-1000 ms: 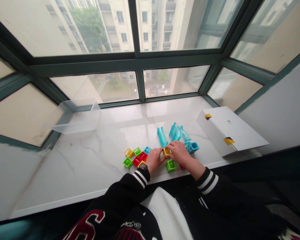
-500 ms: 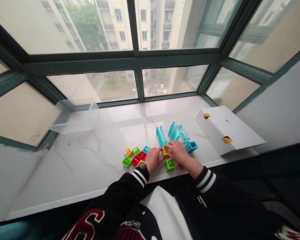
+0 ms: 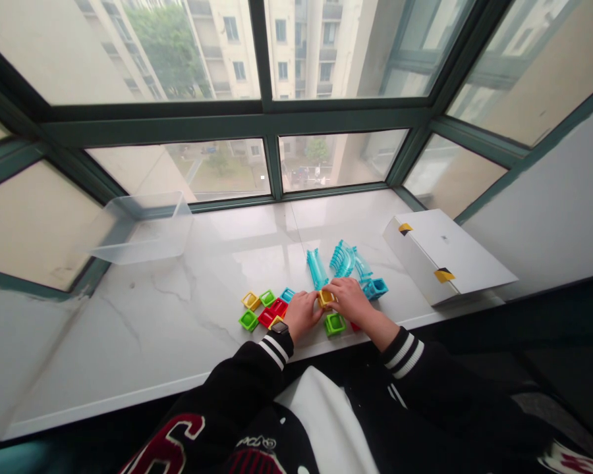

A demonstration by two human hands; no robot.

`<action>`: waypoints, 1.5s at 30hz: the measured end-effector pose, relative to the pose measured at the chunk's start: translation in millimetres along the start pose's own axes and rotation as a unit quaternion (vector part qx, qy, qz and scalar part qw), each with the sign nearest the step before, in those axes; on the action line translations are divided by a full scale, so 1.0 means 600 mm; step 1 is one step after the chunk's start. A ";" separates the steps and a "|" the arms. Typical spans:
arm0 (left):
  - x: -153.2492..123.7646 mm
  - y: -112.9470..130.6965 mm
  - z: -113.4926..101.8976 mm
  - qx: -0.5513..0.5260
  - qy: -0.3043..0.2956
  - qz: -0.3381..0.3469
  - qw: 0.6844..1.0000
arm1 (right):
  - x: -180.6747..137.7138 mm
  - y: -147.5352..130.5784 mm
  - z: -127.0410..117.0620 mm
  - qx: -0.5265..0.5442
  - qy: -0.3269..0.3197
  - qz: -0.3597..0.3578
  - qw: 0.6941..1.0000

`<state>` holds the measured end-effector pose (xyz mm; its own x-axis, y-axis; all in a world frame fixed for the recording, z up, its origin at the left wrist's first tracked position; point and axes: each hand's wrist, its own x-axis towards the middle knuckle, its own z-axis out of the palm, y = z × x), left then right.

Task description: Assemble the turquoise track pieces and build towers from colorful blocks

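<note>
Between my two hands is a yellow marble-run block, gripped from both sides. My left hand has its fingers closed on its left side, and my right hand holds it from the right and above. Just below it a green block sits near the sill's front edge. A red piece shows partly under my right wrist. To the left of my left hand lie several small blocks: green, yellow, red and blue. My left wrist partly covers another yellow one.
Clear blue track pieces and a straight blue track lie beyond my hands. A blue block is right of them. A white box stands at the right, a clear plastic bin at the back left, on the marble sill.
The whole view has shifted slightly, so everything appears a little further left. Both hands keep their hold on the yellow block.
</note>
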<state>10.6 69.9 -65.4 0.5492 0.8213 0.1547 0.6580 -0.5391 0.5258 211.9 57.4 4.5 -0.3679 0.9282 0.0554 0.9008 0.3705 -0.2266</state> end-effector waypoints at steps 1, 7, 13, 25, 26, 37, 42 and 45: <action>0.000 -0.001 0.002 0.000 0.001 0.000 1.000 | 0.000 0.000 0.000 0.001 -0.001 0.001 1.000; -0.005 0.008 -0.015 -0.022 0.021 0.014 0.999 | 0.003 0.002 0.000 -0.009 -0.008 0.002 1.000; -0.059 -0.014 -0.094 -0.057 0.127 -0.044 0.989 | 0.003 0.004 0.003 -0.021 -0.007 -0.001 1.000; -0.295 -0.133 -0.163 -0.034 0.265 -0.217 0.939 | -0.013 -0.017 -0.034 0.048 0.090 -0.043 0.994; -0.305 -0.134 -0.159 -0.032 0.264 -0.219 0.939 | -0.015 -0.029 -0.039 0.067 0.106 -0.058 0.990; -0.250 -0.149 -0.123 0.005 0.187 -0.180 0.966 | 0.001 -0.192 0.037 0.172 0.042 -0.181 0.968; -0.229 -0.160 -0.119 0.036 0.129 -0.214 0.968 | 0.015 -0.218 0.097 0.129 -0.021 -0.147 0.981; -0.230 -0.164 -0.121 0.039 0.092 -0.216 0.971 | 0.010 -0.226 0.112 0.104 -0.058 -0.116 0.986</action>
<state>-167.2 23.3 -77.5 0.1165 0.9895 0.0853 0.8470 -0.1438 0.5117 72.1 10.2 -29.6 -0.5928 0.8051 0.0206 0.7271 0.5460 -0.4162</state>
